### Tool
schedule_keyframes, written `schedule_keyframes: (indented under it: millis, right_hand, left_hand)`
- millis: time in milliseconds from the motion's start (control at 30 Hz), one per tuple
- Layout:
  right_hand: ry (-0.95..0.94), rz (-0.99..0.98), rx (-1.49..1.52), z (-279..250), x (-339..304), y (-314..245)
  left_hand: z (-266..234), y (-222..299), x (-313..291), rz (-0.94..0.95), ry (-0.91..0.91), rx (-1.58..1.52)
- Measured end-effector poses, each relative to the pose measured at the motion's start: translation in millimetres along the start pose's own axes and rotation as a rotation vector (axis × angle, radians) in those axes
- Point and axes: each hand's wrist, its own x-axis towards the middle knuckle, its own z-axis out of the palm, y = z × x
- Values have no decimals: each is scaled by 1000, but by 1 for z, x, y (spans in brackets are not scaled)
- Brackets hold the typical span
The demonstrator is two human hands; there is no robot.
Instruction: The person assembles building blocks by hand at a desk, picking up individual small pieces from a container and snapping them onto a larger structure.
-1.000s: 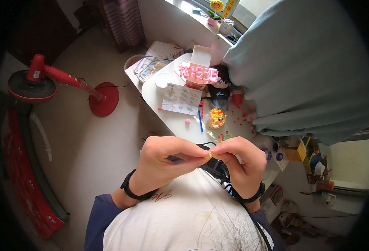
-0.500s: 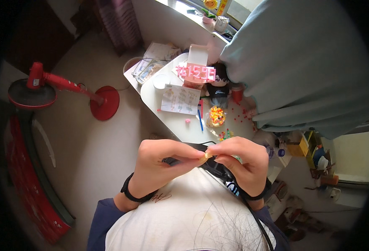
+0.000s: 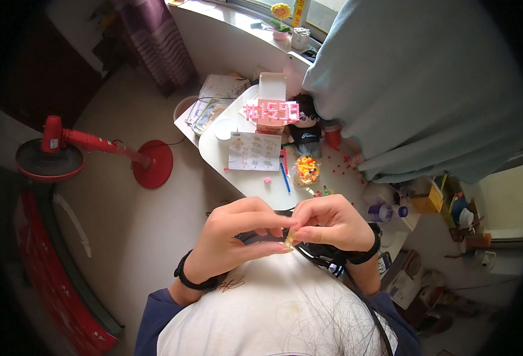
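Above my lap, my right hand (image 3: pixel 332 225) pinches a small pale yellow block piece (image 3: pixel 289 239) between thumb and fingertips. My left hand (image 3: pixel 235 237) is close against it, thumb and forefinger parted around the piece. Its forefinger tip meets the right fingers, and its thumb tip lies at the piece's lower end. Exact contact there is too small to tell. Beyond my hands on the white table lie a printed instruction sheet (image 3: pixel 254 152), a blue strip of blocks (image 3: pixel 285 178), a small pink block (image 3: pixel 267 180) and a clear bag of yellow, orange and red blocks (image 3: pixel 307 170).
A pink block-built sign (image 3: pixel 271 111) leans on an open box at the table's back, beside a dark-haired doll (image 3: pixel 305 127). Loose red blocks (image 3: pixel 347 163) lie near the curtain (image 3: pixel 415 89). A red fan (image 3: pixel 89 130) stands at the left; a purple-capped bottle (image 3: pixel 388 212) is at the right.
My left thumb and forefinger have spread apart from their pinch. The pale piece now hangs from my right fingertips, turned more upright. The view has shifted slightly.
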Motion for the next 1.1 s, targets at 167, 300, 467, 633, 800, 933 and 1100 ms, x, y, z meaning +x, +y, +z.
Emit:
schedule_keyframes:
  millis: [167, 300, 467, 633, 800, 933, 1100]
  right_hand:
    - [-24, -16, -15, -2, 2, 2]
    - [35, -60, -52, 0, 2, 3]
    - [374, -211, -348, -41, -5, -12]
    - [764, -43, -491, -137, 18, 42]
    - [679, 93, -902, -199, 43, 146]
    - [672, 195, -1027, -193, 65, 165]
    - [610, 434, -1328, -188, 81, 167]
  left_hand:
    - [-3, -2, 5, 49, -54, 39]
    - [-4, -6, 8, 67, -41, 68]
    - [-5, -10, 4, -34, 46, -66]
    - [-8, -14, -1, -72, 59, -132]
    - [-10, -16, 0, -102, 60, -95]
    - [-11, -15, -2, -125, 60, -57]
    - [-8, -17, 0, -146, 50, -42]
